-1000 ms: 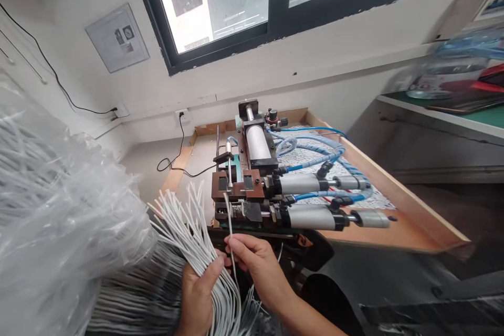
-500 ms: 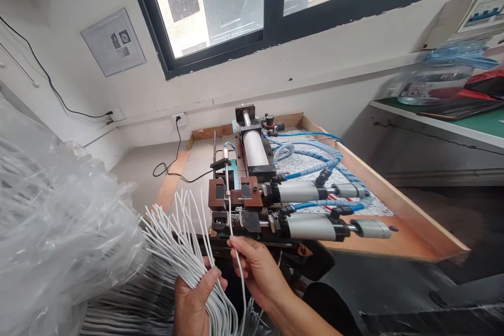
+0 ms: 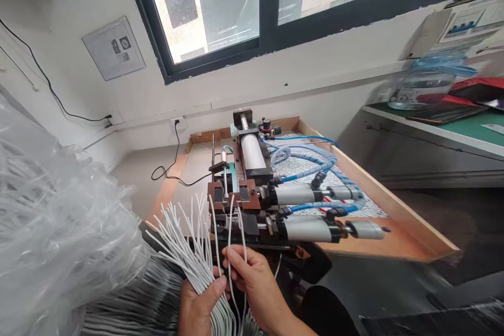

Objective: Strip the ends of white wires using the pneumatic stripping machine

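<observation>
Wires fan up out of the left hand, closed round the bundle at bottom centre; the right hand's thumb and fingers pinch two strands, tips above the grip, near the machine.

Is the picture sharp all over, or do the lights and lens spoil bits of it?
Head view: the window glares near-white; the plastic bag looks smeared, with pale highlights; the machine is fairly clear; the shelf's underside falls into shadow.
</observation>
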Demonstrator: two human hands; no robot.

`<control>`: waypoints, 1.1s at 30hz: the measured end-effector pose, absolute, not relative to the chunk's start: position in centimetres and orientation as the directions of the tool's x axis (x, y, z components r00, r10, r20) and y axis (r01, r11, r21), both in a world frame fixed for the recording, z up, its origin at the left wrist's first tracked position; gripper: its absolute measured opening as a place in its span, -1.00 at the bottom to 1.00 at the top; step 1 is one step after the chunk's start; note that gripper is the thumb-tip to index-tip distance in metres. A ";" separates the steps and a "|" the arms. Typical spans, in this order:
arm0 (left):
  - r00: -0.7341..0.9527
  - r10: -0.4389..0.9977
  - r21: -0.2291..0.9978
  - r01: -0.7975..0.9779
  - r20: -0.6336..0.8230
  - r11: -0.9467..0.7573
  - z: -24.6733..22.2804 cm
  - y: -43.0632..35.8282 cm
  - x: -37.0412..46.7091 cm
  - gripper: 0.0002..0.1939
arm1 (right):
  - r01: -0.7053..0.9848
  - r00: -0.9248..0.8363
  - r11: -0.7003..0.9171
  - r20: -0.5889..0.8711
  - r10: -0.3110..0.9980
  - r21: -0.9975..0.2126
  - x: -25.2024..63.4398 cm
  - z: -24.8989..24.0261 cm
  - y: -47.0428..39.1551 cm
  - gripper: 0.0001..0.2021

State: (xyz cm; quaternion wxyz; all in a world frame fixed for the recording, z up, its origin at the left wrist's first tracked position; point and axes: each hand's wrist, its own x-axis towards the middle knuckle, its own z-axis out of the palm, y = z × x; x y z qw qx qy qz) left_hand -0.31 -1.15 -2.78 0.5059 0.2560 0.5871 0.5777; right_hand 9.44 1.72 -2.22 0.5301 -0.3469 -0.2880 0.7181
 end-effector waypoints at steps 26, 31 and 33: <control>-0.288 0.920 0.918 -0.366 -0.268 0.153 -2.3 -1.5 -0.6 -0.86 | -0.524 -0.149 -0.261 -0.214 0.965 -0.811 9.5 -2.3 1.2 -0.72; -0.286 0.895 0.871 -0.454 -0.343 0.188 -2.3 -1.6 -0.5 -0.79 | -0.556 -0.176 -0.334 -0.285 0.942 -0.761 9.7 -2.8 2.0 -0.71; -0.306 0.878 0.866 -0.456 -0.367 0.203 -2.6 -1.5 -0.5 -0.77 | -0.564 -0.209 -0.375 -0.312 0.927 -0.736 9.7 -2.7 2.3 -0.73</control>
